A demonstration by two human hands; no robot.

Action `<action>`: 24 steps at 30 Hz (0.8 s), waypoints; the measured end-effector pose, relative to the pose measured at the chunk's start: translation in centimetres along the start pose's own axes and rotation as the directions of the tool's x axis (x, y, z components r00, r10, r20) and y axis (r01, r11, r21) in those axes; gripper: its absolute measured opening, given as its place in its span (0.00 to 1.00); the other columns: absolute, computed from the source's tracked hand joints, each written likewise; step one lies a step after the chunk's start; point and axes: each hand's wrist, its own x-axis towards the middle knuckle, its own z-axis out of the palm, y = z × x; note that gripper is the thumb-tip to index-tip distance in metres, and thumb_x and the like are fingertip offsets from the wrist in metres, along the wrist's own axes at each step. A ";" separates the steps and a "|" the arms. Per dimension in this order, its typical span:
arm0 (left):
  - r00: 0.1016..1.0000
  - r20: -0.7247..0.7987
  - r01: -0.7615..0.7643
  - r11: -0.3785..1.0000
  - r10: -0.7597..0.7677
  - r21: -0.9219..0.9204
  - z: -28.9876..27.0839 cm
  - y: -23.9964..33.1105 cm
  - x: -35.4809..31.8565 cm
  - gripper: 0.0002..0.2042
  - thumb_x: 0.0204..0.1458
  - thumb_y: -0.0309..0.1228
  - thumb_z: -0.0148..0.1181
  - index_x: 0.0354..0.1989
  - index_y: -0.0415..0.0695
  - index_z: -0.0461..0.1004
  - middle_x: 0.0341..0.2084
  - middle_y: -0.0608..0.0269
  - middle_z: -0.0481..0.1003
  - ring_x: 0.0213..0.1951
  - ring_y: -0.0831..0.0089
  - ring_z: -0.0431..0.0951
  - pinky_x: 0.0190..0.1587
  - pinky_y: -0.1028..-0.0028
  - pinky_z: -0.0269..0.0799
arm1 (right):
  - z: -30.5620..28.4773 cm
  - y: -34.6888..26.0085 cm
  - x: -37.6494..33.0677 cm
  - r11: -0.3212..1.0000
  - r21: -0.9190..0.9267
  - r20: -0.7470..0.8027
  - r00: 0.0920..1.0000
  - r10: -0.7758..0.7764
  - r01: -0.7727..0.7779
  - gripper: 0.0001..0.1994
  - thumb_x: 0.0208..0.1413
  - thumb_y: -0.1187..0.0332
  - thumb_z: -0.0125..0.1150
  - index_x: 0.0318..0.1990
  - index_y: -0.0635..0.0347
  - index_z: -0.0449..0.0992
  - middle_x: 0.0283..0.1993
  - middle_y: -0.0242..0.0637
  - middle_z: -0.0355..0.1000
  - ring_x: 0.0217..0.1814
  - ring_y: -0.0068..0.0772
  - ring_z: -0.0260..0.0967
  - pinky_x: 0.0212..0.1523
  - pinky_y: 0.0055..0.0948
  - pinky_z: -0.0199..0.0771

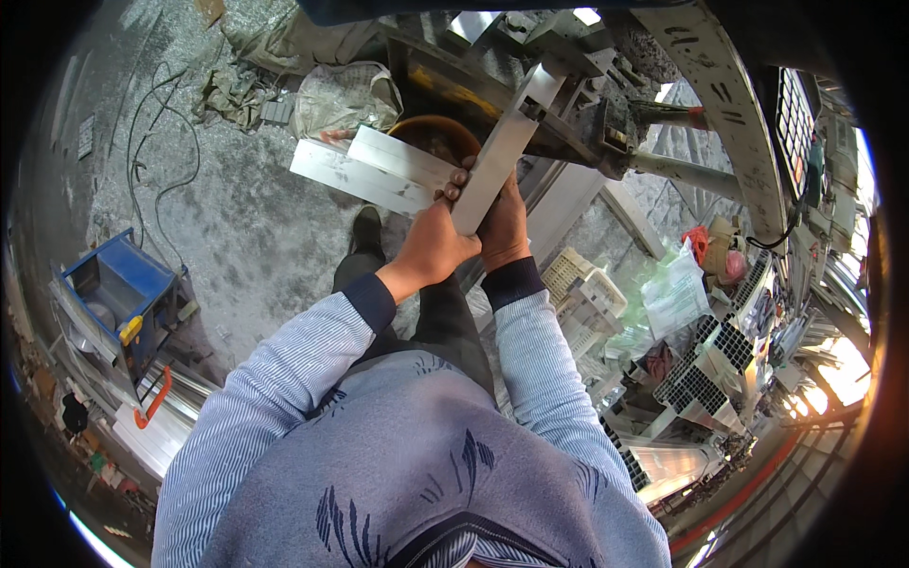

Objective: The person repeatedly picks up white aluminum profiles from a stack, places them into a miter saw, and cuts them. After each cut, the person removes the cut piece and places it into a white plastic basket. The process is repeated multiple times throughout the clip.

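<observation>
left hand and right hand gripped a silver bar from either side, both forearms stretched forward.

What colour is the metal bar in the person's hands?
The metal bar is silvery grey, best seen in the head view.

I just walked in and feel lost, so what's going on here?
A person is gripping the near end of a silver metal bar with both the left hand and the right hand. Two flat metal pieces show just left of it, beside a round container; whether the hands also hold them is unclear. A blue metal stand is off to the left.
</observation>
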 end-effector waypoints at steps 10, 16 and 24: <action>0.994 0.080 0.078 0.996 -0.075 -0.038 -0.4 0.0 -0.1 0.23 0.44 0.31 0.68 0.46 0.28 0.72 0.37 0.32 0.79 0.45 0.37 0.79 0.48 0.56 0.75 | -2.9 -7.7 -2.5 0.658 -0.738 -0.198 0.883 -0.426 0.152 0.15 0.68 0.63 0.58 0.55 0.63 0.75 0.47 0.38 0.77 0.42 0.33 0.76 0.47 0.30 0.78; 0.990 0.095 0.114 0.989 -0.105 -0.099 -0.4 0.4 0.0 0.23 0.44 0.30 0.68 0.48 0.28 0.72 0.37 0.36 0.80 0.44 0.42 0.81 0.48 0.59 0.75 | -3.9 -15.2 -3.0 -0.320 -0.946 0.228 0.600 -0.767 -0.050 0.22 0.56 0.71 0.65 0.59 0.64 0.74 0.41 0.41 0.80 0.40 0.35 0.78 0.43 0.33 0.78; 0.985 0.100 0.147 0.986 -0.139 -0.076 -0.6 0.7 -0.1 0.23 0.44 0.29 0.68 0.48 0.29 0.73 0.37 0.37 0.80 0.44 0.44 0.82 0.49 0.61 0.75 | -2.9 -17.0 -2.0 -0.499 -0.806 0.189 0.661 -0.726 -0.317 0.31 0.55 0.65 0.64 0.68 0.52 0.67 0.39 0.42 0.82 0.42 0.50 0.80 0.43 0.46 0.78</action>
